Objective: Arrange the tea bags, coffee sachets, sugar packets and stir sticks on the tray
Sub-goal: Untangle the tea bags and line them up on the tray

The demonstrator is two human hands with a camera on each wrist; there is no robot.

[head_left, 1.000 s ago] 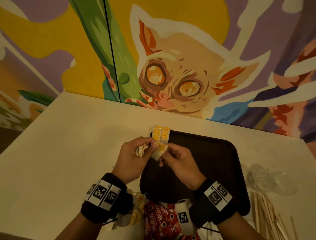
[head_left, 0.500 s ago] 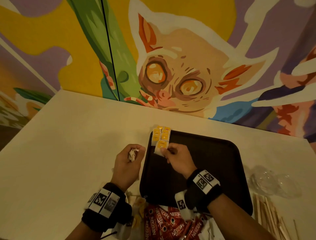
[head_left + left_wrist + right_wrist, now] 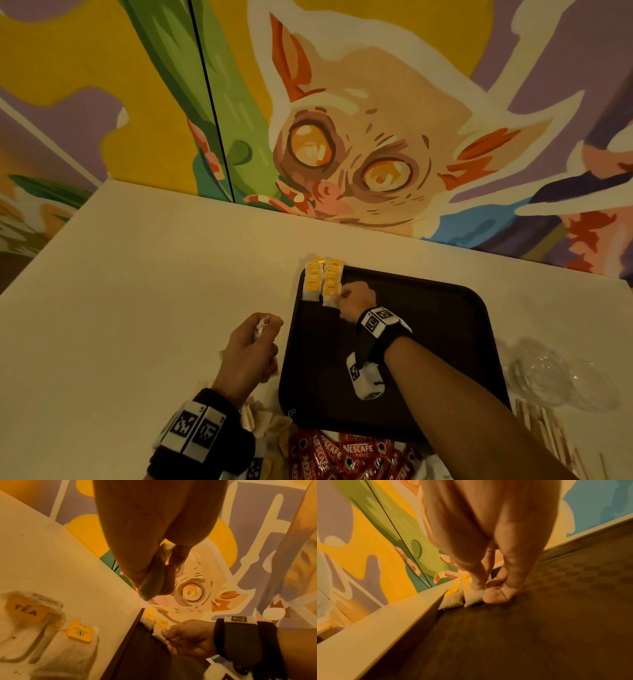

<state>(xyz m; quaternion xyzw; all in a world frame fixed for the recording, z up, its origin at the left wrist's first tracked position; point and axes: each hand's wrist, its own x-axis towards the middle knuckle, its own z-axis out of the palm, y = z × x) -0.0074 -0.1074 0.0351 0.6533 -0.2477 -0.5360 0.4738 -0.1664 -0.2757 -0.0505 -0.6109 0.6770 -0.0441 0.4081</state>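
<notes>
Head view: right hand (image 3: 352, 299) pinches a tea bag (image 3: 330, 294) at the tray's (image 3: 445, 342) far-left corner; left hand (image 3: 251, 346) grips another. Best to lay it flush with the row, tag up.

- A painted wall mural (image 3: 342, 137) of a wide-eyed animal rises behind the worktop's far edge.
- Crumpled clear plastic (image 3: 561, 377) lies near the worktop's right edge.

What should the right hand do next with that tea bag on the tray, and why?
Probably let go and pull back. The right hand pinches a tea bag already lying at the near end of the rows of tea bags in the tray's far left corner, while the left hand holds another.
</notes>
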